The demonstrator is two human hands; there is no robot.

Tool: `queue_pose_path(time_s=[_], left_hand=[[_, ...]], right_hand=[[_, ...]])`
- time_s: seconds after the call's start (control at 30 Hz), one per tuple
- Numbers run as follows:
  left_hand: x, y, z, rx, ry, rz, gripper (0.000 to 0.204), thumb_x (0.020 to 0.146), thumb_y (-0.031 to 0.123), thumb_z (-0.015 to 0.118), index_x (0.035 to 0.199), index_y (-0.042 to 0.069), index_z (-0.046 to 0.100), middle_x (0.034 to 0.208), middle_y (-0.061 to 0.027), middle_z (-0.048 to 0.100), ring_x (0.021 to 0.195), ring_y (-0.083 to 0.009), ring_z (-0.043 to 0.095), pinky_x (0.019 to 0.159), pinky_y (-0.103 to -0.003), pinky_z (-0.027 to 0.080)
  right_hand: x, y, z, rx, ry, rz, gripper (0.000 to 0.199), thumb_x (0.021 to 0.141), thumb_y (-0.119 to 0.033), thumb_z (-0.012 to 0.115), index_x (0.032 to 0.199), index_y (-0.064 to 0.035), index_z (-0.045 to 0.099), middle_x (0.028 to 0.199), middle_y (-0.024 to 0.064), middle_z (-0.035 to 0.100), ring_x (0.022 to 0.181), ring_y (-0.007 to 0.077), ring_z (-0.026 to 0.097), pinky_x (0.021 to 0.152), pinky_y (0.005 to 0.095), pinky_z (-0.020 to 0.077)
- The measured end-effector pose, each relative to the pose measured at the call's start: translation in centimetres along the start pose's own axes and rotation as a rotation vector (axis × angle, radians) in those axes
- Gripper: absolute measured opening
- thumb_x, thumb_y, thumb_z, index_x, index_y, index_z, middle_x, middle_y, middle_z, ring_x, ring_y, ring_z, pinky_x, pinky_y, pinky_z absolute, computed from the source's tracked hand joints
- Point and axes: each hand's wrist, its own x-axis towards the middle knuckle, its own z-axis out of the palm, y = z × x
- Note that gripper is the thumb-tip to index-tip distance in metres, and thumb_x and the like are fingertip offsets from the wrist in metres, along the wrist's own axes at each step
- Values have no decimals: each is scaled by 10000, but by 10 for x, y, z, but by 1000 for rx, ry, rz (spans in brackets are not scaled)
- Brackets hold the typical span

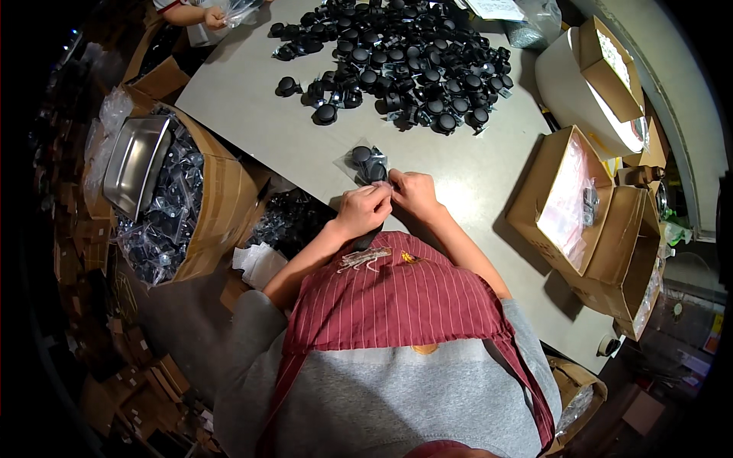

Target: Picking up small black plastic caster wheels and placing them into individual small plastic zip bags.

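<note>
Head view: left hand (363,211) and right hand (414,195) together mid-frame, fingers closed, both pinching near end of a clear plastic bag (345,161); exact finger placement partly hidden. Bag lies at centre of frame, by the edge of the pale table (466,164), round black casters (361,155) inside. Big loose pile of black casters (416,65) at upper centre, a few strays on its left side. Left of frame: cardboard box (229,183) full of bagged dark parts, metal tray (136,164) tilted on top. Right of frame: open carton (534,202) with pinkish plastic bags (566,202). White bin (556,76) upper right, smaller carton on it. Upper left corner: co-worker's hand (214,17) at some clear plastic (243,11). Wearer: striped red apron (397,301), grey top.
</note>
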Motion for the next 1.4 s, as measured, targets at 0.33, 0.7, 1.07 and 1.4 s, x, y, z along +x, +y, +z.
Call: queue_pose_path(time_s=[0.33,0.7,1.07,1.4], left_hand=[[60,18,-71,-248,-52,-432,78,804,48,641,734,28,612,529,29,458,515,-31,421,491,-247,341],[61,-4,-51,-464,-232,-493,232,842,244,759,958,56,687,790,-59,660,727,-146,650,681,-336,531],[35,-38,29,-740,-248,-640,537,831,150,791,1301,47,552,1266,-75,613,1189,-211,590,932,-349,520],[74,-42,45,-544,-248,-684,166,918,163,729,957,2,713,824,-18,702,770,-91,636,731,-268,523]], right_hand=[[21,-46,-105,263,235,-82,143,692,-89,683,828,-81,643,842,70,658,812,253,626,681,367,512],[2,-16,-138,57,-304,-161,262,709,-96,694,963,-42,730,950,120,671,871,343,652,838,419,535],[-8,22,-109,248,-34,154,228,792,50,610,1002,-22,665,955,144,646,882,323,663,782,384,548],[-22,62,-86,576,-261,514,188,790,-130,764,910,-3,697,781,115,691,791,241,672,726,352,532]])
